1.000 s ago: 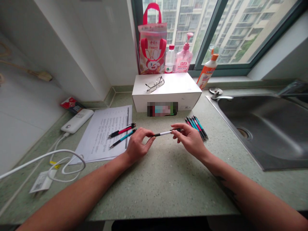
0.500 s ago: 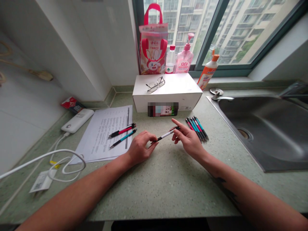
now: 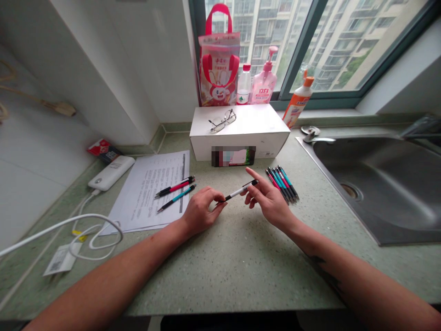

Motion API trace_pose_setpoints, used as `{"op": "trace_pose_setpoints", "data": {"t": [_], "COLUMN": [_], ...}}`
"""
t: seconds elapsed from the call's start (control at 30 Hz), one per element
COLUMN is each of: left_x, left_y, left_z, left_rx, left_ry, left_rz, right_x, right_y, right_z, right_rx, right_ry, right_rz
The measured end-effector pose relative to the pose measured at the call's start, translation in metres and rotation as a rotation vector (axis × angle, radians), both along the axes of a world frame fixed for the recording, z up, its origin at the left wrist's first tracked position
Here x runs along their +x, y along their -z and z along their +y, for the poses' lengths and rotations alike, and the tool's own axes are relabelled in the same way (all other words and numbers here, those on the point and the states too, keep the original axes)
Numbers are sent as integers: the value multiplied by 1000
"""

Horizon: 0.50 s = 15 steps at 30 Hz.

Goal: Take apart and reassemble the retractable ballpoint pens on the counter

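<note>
A white ballpoint pen with black ends slants just above the counter between my two hands. My left hand pinches its lower black end between thumb and fingers. At the upper end, with the clip, my right hand has thumb and curled fingers on the pen, while the index finger points out straight. Left of my left hand, a teal pen and a red pen lie on printed sheets, beside another dark pen. Several red and teal pens lie side by side beyond my right hand.
A white box with glasses on top stands at the back. Behind it are a bag and bottles. A steel sink is at right; a power bank, cable and plug at left.
The pen has turned slightly about its length, so its clip now shows along the top edge. My right hand's fingers have shifted a little; my left hand has stayed in place.
</note>
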State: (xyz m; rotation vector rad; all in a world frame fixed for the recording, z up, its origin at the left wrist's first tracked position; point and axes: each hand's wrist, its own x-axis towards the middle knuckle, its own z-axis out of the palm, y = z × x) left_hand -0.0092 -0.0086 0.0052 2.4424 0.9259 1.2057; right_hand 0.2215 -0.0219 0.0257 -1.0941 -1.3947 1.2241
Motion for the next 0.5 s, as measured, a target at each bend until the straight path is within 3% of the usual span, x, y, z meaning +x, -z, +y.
{"op": "trace_pose_setpoints", "data": {"t": [0.13,0.33,0.43,0.5], "left_x": [1,1,1,0], "left_y": [-1,-2,-2,-2], "left_z": [0,0,0,0], "left_rx": [-1,-9,-18,-29], "left_ry": [8,45,63,58], "left_rz": [-10,11,25,25], "right_x": [-2,-6,-2,5], "right_y": [2,2,-1,-4], "right_z": [1,0,1,4], "right_rx": [-14,-25,-20,30], "right_ry": [11,-129,-61,56], "right_rz": [72,25,32,-85]}}
